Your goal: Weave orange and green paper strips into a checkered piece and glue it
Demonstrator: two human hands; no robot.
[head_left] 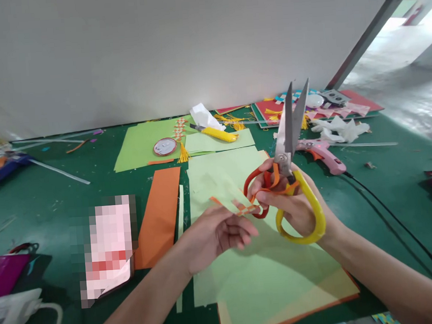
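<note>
My right hand (pixel 293 206) grips large scissors (pixel 291 127) with one red and one yellow handle. Their blades point up and stand slightly apart. Between both hands hangs a small woven piece of orange and pale green paper strips (pixel 247 206), with loose orange strip ends reaching under my right fingers. My left hand (pixel 215 233) is half curled, palm up, fingertips at the woven piece's lower edge. Both hands hover over pale green paper sheets (pixel 268 272) on the green table.
An orange paper strip (pixel 160 215) lies left of the sheets, beside a phone (pixel 109 248). Behind are a yellow utility knife (pixel 216 132), a round badge (pixel 165 146), a pink glue gun (pixel 321 154) with its black cord, and coloured paper piles (pixel 308 107). A blue glue gun (pixel 5 167) lies far left.
</note>
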